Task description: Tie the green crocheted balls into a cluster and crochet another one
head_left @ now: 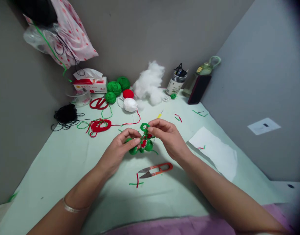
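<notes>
A small green and red crocheted piece (pixel 143 141) hangs between both hands above the pale green table (pixel 67 163). My left hand (pixel 120 145) pinches its left side with fingers closed. My right hand (pixel 166 133) pinches the green loop at its top, fingers pressed together. Red-handled thread snips (pixel 156 170) lie on the table just below the hands, beside short red and green yarn offcuts (pixel 137 181).
Behind the hands lie red yarn (pixel 99 125), black yarn (pixel 65 115), green yarn balls (pixel 115 87), a red ball (pixel 128 93), a white ball (pixel 130 104), white stuffing (pixel 150 83), a tissue box (pixel 90 84), a jar (pixel 176 83) and a bottle (pixel 201 76). White paper (pixel 215 150) lies to the right.
</notes>
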### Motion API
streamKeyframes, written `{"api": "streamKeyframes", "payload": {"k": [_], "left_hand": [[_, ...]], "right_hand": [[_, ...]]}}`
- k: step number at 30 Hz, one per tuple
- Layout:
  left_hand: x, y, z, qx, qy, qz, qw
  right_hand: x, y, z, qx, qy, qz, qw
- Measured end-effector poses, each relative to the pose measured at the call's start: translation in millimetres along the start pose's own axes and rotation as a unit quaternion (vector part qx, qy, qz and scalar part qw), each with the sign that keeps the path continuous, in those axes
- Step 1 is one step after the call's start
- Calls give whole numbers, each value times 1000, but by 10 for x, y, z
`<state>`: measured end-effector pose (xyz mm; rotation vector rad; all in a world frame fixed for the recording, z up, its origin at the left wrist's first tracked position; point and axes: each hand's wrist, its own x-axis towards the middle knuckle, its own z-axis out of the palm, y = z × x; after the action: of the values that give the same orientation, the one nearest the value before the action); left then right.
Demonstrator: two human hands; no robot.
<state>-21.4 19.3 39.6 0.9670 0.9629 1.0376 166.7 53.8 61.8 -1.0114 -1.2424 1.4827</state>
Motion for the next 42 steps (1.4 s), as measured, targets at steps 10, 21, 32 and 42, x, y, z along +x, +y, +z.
{"api": "streamKeyframes", "payload": {"k": [10,21,32,42], "left_hand": [[15,-67,1,7,-6,15,1000],[42,-81,-40,-12,53,80,995],[-23,-23,17,-80,-39,2,996],[-19,-26,5,-97,-11,47,994]], "right_hand": [[164,-175,67,65,44,-4,997],[166,-155,85,96,44,-26,994],[121,-166,192,83,3,-13,996],[110,-103,220,64,-12,-19,998]]}}
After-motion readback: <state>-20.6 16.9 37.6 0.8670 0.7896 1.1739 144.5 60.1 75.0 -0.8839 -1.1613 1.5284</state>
